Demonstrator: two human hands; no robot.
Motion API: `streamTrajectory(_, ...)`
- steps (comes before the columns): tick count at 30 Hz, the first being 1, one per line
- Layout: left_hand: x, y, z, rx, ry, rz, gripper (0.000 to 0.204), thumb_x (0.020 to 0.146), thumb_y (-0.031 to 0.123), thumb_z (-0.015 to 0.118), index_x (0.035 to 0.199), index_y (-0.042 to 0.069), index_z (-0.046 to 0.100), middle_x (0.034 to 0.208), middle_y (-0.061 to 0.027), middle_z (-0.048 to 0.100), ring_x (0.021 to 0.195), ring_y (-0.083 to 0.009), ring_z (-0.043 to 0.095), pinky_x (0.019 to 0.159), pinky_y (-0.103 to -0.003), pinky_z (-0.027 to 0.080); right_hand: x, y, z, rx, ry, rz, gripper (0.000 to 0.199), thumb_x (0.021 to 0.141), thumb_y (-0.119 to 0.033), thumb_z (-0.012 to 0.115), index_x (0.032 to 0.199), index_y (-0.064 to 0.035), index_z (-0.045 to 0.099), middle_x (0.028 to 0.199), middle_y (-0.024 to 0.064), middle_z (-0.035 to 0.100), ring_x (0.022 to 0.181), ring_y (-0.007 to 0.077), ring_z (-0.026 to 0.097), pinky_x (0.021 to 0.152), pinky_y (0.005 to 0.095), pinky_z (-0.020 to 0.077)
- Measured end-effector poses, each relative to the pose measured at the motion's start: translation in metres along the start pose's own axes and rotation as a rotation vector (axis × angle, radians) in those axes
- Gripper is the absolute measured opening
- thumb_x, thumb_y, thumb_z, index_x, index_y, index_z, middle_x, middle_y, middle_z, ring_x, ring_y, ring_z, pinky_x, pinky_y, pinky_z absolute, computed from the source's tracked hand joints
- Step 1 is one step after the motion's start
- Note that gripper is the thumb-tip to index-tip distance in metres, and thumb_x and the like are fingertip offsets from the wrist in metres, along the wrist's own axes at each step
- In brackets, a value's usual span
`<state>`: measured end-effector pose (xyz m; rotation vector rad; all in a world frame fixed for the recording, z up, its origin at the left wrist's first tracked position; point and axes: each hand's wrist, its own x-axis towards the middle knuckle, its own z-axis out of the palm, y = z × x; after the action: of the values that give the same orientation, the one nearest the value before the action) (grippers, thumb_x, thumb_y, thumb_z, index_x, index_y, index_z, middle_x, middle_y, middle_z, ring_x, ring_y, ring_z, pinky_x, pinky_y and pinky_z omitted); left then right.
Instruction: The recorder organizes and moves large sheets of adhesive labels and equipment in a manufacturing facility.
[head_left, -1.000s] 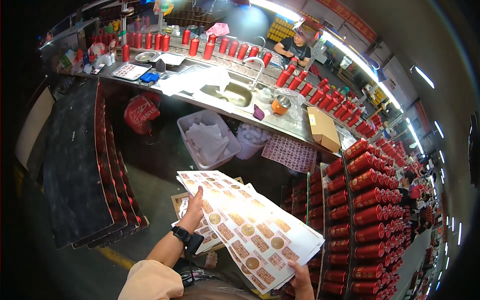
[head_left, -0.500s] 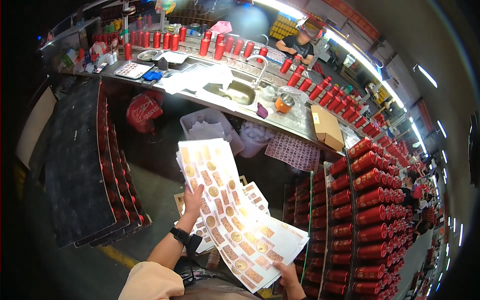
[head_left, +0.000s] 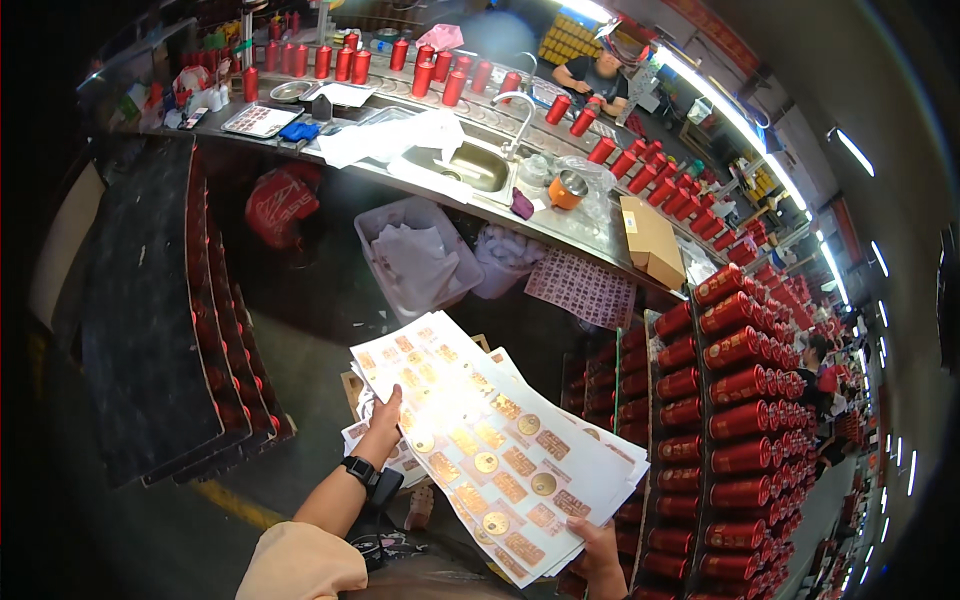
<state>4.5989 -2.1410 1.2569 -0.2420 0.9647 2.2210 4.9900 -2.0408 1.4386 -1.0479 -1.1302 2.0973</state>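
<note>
A stack of white decal sheets [head_left: 480, 440] printed with gold labels and round emblems spreads between my two hands. My left hand [head_left: 384, 422] grips its left edge, thumb on top and fingers hidden beneath. At the lower right corner my right hand [head_left: 592, 550] pinches the sheets, its thumb on the upper face. The sheets lie tilted and fairly flat, with several edges fanned at the right. Glare washes out part of the print. Beneath them, more printed sheets [head_left: 408, 465] show at the left.
Ahead stands a metal counter with a sink [head_left: 478, 168], an orange pot [head_left: 567, 190] and a cardboard box [head_left: 652, 243]. Red canisters [head_left: 742, 385] are stacked at my right. Black boards [head_left: 150, 310] stand at left; a white bin [head_left: 420, 255] sits under the counter. A person [head_left: 592, 82] works beyond it.
The stack has flattened from a sagging curve and swung a little to the right. My right hand has moved slightly right and up; both hands keep their hold.
</note>
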Motion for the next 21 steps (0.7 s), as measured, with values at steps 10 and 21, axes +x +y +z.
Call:
streamTrajectory(10, 0.01, -0.028, 0.008, -0.155, -0.158, -0.472, 0.055, 0.084, 0.041, 0.062, 0.123, 0.005, 0.047, 0.119, -0.0134, 0.058, 0.106, -0.0278, 0.058, 0.09, -0.047, 0.048, -0.015, -0.057, 0.034, -0.062, 0.061, -0.139, 0.045, 0.067, 0.004, 0.057, 0.112, 0.0105, 0.052, 0.101, 0.0178, 0.063, 0.087, 0.0271, 0.064, 0.08, 0.0364, 0.0527)
streamTrajectory(21, -0.009, -0.02, 0.021, 0.033, -0.091, -0.688, 0.054, 0.085, 0.056, 0.053, 0.119, 0.014, 0.051, 0.114, -0.0096, 0.057, 0.106, -0.0284, 0.055, 0.092, -0.048, 0.043, -0.008, -0.073, 0.027, 0.042, 0.056, -0.145, 0.063, 0.063, -0.001, 0.05, 0.124, 0.0129, 0.039, 0.117, 0.0237, 0.053, 0.102, 0.0341, 0.059, 0.089, 0.0415, 0.0499)
